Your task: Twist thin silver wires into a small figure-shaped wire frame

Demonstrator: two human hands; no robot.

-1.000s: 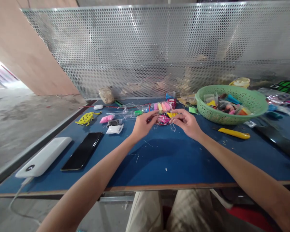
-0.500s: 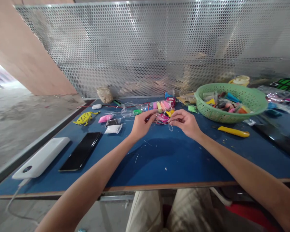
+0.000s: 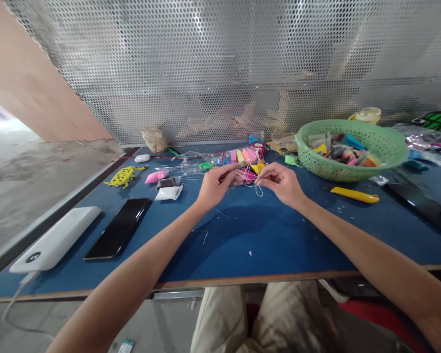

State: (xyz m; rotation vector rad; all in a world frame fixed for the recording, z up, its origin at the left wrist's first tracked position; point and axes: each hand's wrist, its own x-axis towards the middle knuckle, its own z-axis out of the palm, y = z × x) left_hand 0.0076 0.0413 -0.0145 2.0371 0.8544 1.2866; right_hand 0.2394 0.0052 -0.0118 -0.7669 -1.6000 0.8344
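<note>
Between my hands is a small frame of thin silvery wire (image 3: pixel 247 172), with a loose loop hanging at its right end. My left hand (image 3: pixel 215 185) pinches the wire frame's left side. With thumb and forefinger closed, my right hand (image 3: pixel 280 180) grips the wire near the loop. Just behind the wire lie a magenta packet (image 3: pixel 248 177) and a yellow piece (image 3: pixel 258 167), partly covered by it. Straight lengths of wire (image 3: pixel 169 169) lie on the table to the left of my left hand.
A green basket (image 3: pixel 353 171) of small packets stands at the right, with a yellow utility knife (image 3: pixel 355 194) before it. At the left are a black phone (image 3: pixel 118 229), a white power bank (image 3: pixel 57 240), a yellow spotted toy (image 3: pixel 125 176) and a white clay packet (image 3: pixel 169 192). A perforated metal panel (image 3: pixel 220 63) rises behind.
My view has shifted slightly, so the table items sit a little lower-left or higher in the picture. Both hands keep their pinch on the wire, with only tiny finger movement.
</note>
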